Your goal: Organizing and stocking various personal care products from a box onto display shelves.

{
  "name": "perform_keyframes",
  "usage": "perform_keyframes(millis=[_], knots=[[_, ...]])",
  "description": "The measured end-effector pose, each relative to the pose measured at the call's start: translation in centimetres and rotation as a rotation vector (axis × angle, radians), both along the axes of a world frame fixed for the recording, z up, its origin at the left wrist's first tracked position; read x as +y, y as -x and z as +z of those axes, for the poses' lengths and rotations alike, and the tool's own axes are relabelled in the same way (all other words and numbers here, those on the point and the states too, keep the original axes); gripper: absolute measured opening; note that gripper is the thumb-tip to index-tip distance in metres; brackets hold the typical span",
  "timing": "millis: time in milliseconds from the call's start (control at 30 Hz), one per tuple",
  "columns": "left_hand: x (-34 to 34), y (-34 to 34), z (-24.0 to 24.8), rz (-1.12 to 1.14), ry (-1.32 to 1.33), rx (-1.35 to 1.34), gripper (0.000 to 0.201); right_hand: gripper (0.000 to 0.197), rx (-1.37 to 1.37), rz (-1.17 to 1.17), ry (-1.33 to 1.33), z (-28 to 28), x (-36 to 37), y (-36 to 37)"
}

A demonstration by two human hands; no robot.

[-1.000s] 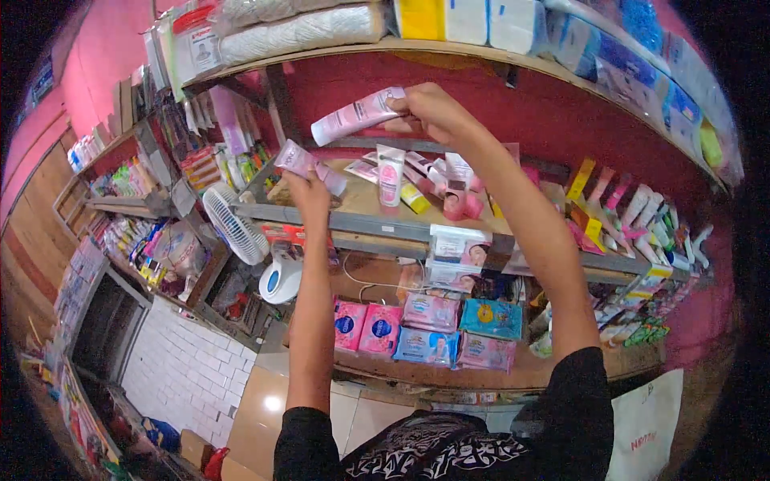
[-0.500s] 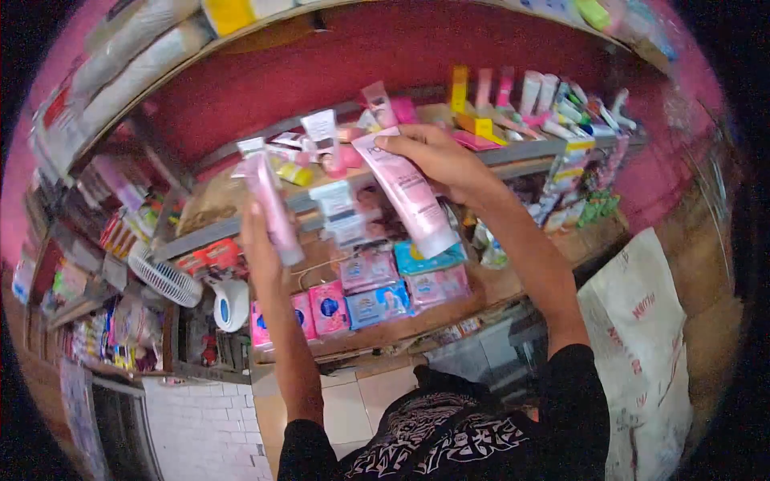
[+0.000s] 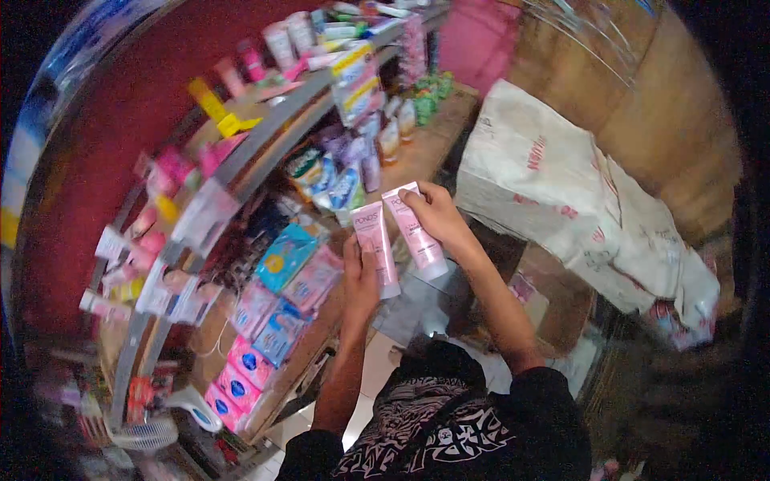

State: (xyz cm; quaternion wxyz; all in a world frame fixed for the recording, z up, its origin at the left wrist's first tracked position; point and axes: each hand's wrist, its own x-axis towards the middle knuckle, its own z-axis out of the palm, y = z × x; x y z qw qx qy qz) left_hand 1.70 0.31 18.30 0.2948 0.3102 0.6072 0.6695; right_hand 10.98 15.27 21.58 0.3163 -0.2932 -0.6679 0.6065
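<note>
My left hand (image 3: 360,276) grips a pink squeeze tube (image 3: 377,247) with a white cap at its lower end. My right hand (image 3: 437,215) holds a second pink tube (image 3: 414,231) of the same kind just to the right of it. Both tubes are held side by side, low in front of my chest, away from the shelves. My forearms rise from a black patterned shirt at the bottom.
Shelves (image 3: 265,144) packed with pink and white tubes, bottles and sachets curve along the left. A lower shelf (image 3: 321,321) carries blue and pink packets. A white printed sack (image 3: 561,192) lies at the right. A small white fan (image 3: 144,433) sits at lower left.
Both hands have come down from the upper shelf with a tube each. The view has swung down and right, so the shelves now lie at the left.
</note>
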Motion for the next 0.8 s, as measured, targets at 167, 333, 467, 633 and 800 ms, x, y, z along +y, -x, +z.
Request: perform_keyframes(millis=[167,333,467,633,800], knots=[[4.0,-6.4,-4.1,-0.303,0.035,0.076,0.037,0.02,-0.004,-0.334,0.176,-4.9,1.6,-9.9],[6.3,-15.7,-9.0,-0.531,0.076,-0.098,0.036,0.022,-0.083,-0.584,0.257,-11.5,1.0,-22.0],[8.0,-22.7,-13.9,-0.737,0.177,-0.003,0.036,0.028,-0.095,-0.766,0.44,-18.4,0.3,-31.4],[11.4,-30.5,-22.0,-0.804,0.344,0.059,0.033,0.035,-0.242,-0.892,0.537,-27.8,-1.4,-40.8],[13.4,-36.7,-28.7,-0.846,0.749,-0.203,0.035,0.033,0.124,-0.772,1.163,-33.9,-0.8,-46.6]])
